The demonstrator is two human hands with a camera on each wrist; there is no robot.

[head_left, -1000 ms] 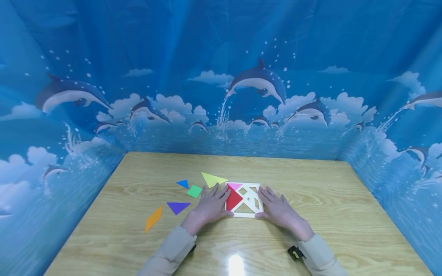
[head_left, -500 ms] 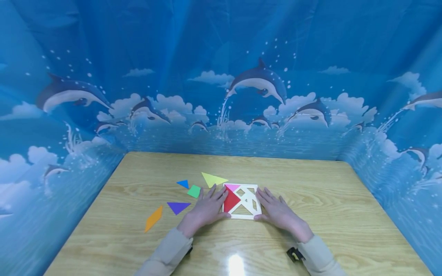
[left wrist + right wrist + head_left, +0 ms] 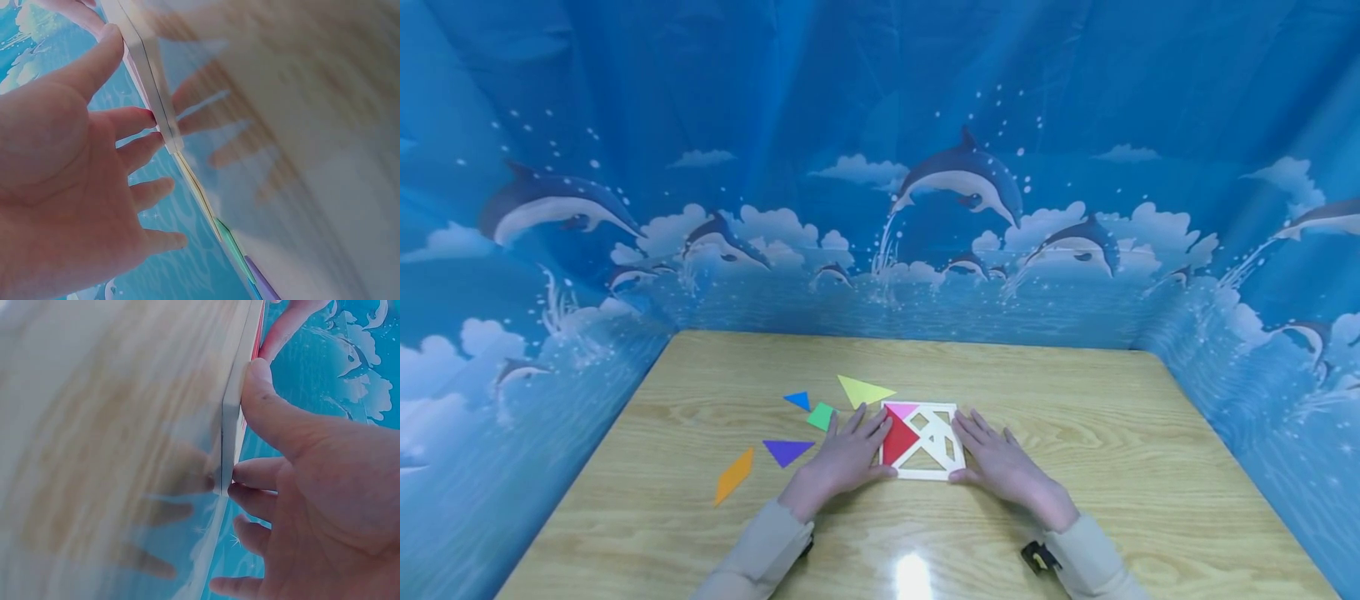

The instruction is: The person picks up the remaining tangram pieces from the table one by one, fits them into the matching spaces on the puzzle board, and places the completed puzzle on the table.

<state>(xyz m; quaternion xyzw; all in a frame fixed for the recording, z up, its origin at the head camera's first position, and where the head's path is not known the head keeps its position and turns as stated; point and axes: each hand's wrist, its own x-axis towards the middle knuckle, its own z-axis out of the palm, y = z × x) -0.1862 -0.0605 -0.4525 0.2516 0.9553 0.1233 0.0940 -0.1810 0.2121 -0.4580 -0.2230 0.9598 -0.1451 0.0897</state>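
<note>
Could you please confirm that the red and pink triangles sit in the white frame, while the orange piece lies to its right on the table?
Not quite: the head view shows the orange piece on the table to the left of the white frame. The red triangle and pink triangle sit in it.

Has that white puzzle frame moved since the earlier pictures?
Yes. Judged against the dolphin backdrop in the head view, the white frame has shifted slightly left and farther from that backdrop.

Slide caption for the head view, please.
Left hand and right hand touch a white frame holding a red piece and pink piece; five pieces lie loose.
</note>
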